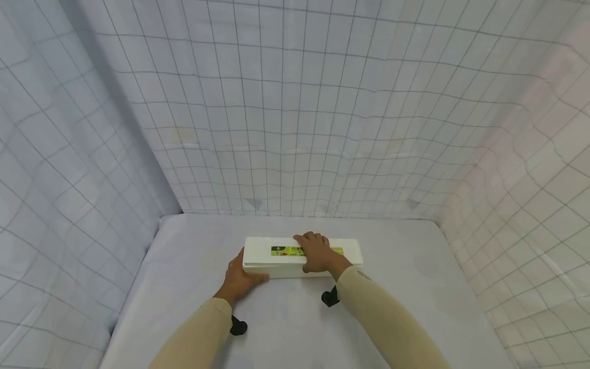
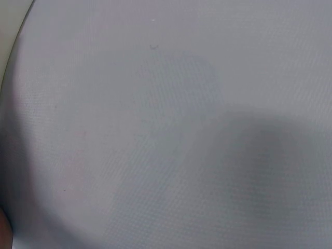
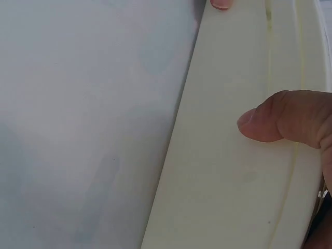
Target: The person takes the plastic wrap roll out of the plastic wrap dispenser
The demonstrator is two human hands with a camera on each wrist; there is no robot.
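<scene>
A long white box [image 1: 258,248] with a green-yellow label [image 1: 282,251] lies crosswise on the white-covered table. My left hand [image 1: 238,279] grips its left end, thumb along the lower front and fingers around the far side. Over the top, right of the middle, my right hand [image 1: 318,254] clasps the box and partly covers the label. In the right wrist view, the right thumb [image 3: 277,116] presses the front face below two lengthwise seam lines, and a fingertip [image 3: 221,4] shows at the top edge. Only a corner of the box [image 2: 11,23] enters the left wrist view.
The white cloth table [image 1: 295,328] runs back to a white wall with a dark grid [image 1: 295,128]. Similar gridded sheets hang at the left [image 1: 60,205] and right [image 1: 530,205]. Black wrist pieces [image 1: 238,326] stick out beside the beige sleeves [image 1: 198,333].
</scene>
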